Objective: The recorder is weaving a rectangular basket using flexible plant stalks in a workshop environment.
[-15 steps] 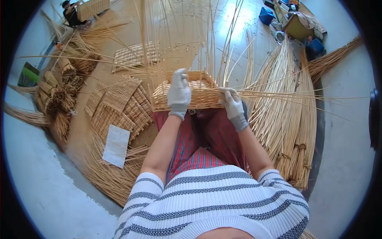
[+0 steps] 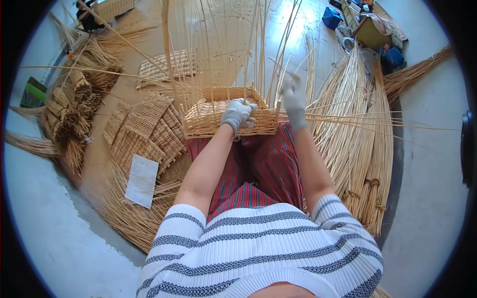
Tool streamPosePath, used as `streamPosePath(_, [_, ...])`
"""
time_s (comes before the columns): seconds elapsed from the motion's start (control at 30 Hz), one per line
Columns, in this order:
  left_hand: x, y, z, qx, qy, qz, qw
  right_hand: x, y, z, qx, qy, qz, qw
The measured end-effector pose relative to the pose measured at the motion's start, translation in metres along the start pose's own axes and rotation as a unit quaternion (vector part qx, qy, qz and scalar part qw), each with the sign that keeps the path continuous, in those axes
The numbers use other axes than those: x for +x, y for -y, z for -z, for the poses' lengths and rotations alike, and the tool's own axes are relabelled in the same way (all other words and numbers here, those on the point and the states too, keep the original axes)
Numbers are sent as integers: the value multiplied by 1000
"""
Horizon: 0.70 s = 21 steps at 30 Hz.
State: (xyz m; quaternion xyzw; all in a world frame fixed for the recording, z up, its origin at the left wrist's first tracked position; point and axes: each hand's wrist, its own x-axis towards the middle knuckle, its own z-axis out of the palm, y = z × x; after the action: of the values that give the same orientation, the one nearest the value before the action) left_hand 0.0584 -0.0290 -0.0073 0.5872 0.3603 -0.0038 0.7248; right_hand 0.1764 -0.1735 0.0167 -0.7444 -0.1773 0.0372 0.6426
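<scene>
A rectangular woven basket (image 2: 203, 124) rests on my lap, its tall upright stakes rising from the walls. My left hand (image 2: 239, 114), in a white-grey glove, is closed over the middle of the front wall. At the basket's right corner, my gloved right hand (image 2: 294, 102) is raised just outside the wall. Motion smears its fingers, and I cannot tell if they hold one of the thin strands there. Several long pale weaving strands (image 2: 343, 118) run out to the right from that corner.
Woven panels (image 2: 149, 116) and a white sheet (image 2: 142, 181) lie to the left, beside tied bundles (image 2: 74, 109). Loose pale rods (image 2: 353, 139) fan out on the right. A blue bin (image 2: 331, 17) stands far right. Another person (image 2: 89, 17) is at the far left.
My left hand has come down and right, from raised above the basket to gripping its front wall. My right hand has lifted up from the right corner. The basket has shifted slightly left.
</scene>
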Motion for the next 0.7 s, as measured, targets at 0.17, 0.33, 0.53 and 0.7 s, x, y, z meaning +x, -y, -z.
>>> streamPosePath(0.17, [-5, 15, 14, 6, -16, -43, 999, -103, 22, 23, -48, 102, -246, 963])
streamPosePath(0.33, [-33, 44, 8, -99, -23, -249, 963, -63, -8, -11, -320, 122, 120, 932])
streamPosePath(0.53, [-84, 86, 142, 70, -357, -317, 876, -109, 60, -94, -70, 188, 253, 946])
streamPosePath(0.7, [-62, 87, 140, -8, -245, -328, 912, -110, 95, -185, 241, 399, 59, 883])
